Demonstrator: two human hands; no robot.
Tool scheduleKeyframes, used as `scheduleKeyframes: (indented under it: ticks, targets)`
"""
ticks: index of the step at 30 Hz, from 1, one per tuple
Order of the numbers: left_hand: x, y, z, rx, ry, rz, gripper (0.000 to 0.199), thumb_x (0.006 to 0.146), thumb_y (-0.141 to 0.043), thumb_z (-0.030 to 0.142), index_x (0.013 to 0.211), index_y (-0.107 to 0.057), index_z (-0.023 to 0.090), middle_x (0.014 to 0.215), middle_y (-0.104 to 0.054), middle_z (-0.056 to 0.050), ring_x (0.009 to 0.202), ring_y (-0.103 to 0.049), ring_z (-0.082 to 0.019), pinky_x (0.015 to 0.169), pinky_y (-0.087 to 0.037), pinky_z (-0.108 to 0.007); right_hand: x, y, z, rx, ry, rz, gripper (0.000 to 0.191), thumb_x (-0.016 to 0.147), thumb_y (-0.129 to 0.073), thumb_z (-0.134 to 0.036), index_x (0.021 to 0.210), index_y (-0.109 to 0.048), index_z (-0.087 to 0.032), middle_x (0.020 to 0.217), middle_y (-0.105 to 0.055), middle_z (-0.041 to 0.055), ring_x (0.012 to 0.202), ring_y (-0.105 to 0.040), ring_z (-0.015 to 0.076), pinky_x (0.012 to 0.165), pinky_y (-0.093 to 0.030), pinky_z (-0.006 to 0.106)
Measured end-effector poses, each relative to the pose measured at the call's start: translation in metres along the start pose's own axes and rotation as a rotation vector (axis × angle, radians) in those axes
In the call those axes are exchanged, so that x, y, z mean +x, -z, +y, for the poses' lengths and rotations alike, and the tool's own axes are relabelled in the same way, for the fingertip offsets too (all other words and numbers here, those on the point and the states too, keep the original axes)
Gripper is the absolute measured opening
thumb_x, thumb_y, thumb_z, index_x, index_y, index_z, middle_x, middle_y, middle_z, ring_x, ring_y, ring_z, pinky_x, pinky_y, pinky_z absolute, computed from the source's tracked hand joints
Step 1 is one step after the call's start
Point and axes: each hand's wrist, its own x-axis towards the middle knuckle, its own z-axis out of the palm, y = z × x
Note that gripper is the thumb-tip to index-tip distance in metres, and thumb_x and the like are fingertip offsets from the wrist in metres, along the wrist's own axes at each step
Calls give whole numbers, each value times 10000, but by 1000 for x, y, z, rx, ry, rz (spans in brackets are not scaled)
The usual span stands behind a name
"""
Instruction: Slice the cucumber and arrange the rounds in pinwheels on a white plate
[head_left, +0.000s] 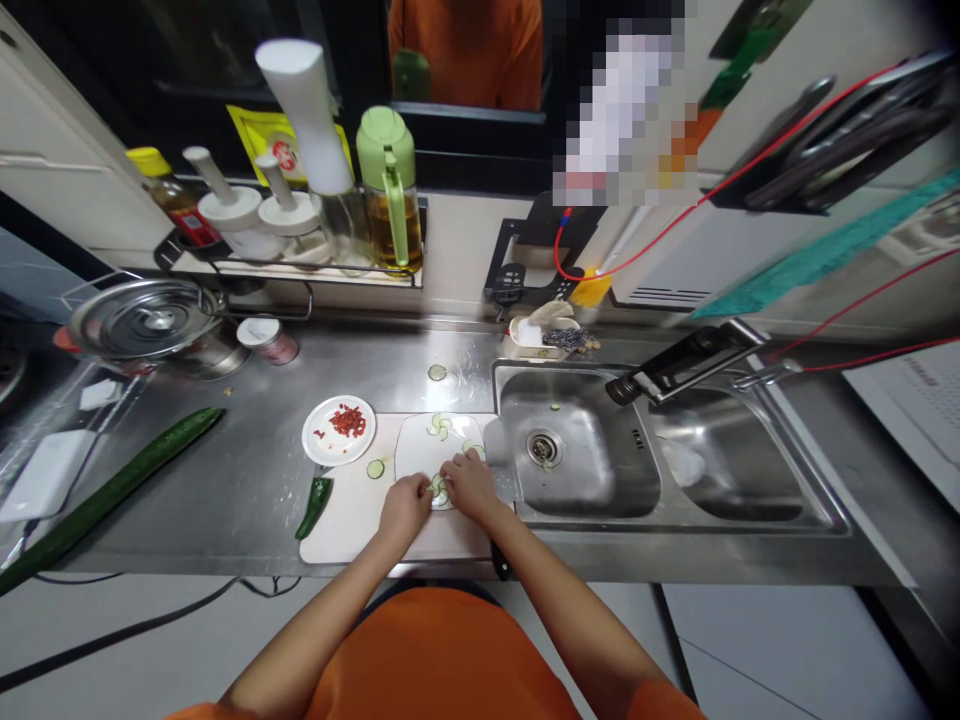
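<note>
A white square plate (pixel 412 440) lies on a pale cutting board (pixel 345 525), with thin cucumber slices (pixel 438 427) set out on it in small fanned groups. Over the plate's near edge, my left hand (pixel 405 512) is closed in a pinch at a cucumber slice. My right hand (pixel 471 485) is beside it, fingers bent down to the plate; what they hold is hidden. Left of the plate are a loose cucumber round (pixel 375 469) and a cut cucumber end (pixel 313 507). A round white dish (pixel 308 430) holds chopped red bits. A cleaver blade (pixel 507 462) lies at the right.
A long cucumber (pixel 142 470) lies on the steel counter at left. Behind it stand a lidded pot (pixel 154 325) and a small tub (pixel 268 341). A wall rack (pixel 315 282) holds seasoning bottles. A double sink (pixel 585 515) with a black faucet (pixel 675 365) is at right.
</note>
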Motion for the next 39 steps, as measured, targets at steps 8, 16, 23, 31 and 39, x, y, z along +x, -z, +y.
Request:
scheduleKeyframes:
  ticks: [8,16,23,31,39]
  targets:
    - [-1,1,1,-2,13,-17,105,762,-517,149,731,-615,170,700,-599,-22,681,-505,-128,654,-313,-230,0,5,-3,2,7,-37,206,860,-481,-215,999,-631,-232,1039,-572,77,1076,-385,241,770,-345,305]
    - [-1,1,-1,-4,-5,-17,126,767,-512,156,733,-632,164,720,-612,-32,693,-522,-128,669,-326,-224,0,2,-1,21,3,-13,208,844,-479,-199,982,-629,-240,1021,-584,61,1046,-402,236,771,-340,306]
    - [-1,12,-11,-47,-3,58,146,752,-527,177,811,-660,170,738,-640,-31,710,-556,-133,689,-367,-226,-3,6,1,39,-16,19,215,831,-486,-184,982,-635,-223,1009,-595,59,1026,-410,228,777,-326,302]
    - [6,42,-69,40,201,296,290,770,-512,312,974,-635,146,815,-653,-69,771,-587,-201,736,-411,-276,-9,6,1,71,-74,63,198,844,-487,-188,960,-645,-217,970,-598,50,1009,-412,210,802,-309,293]
    - [14,35,-78,64,186,344,263,760,-489,317,904,-626,145,814,-633,-86,788,-572,-217,748,-408,-293,-11,7,-8,110,-88,48,175,847,-498,-207,941,-645,-219,956,-601,51,1009,-408,221,789,-311,295]
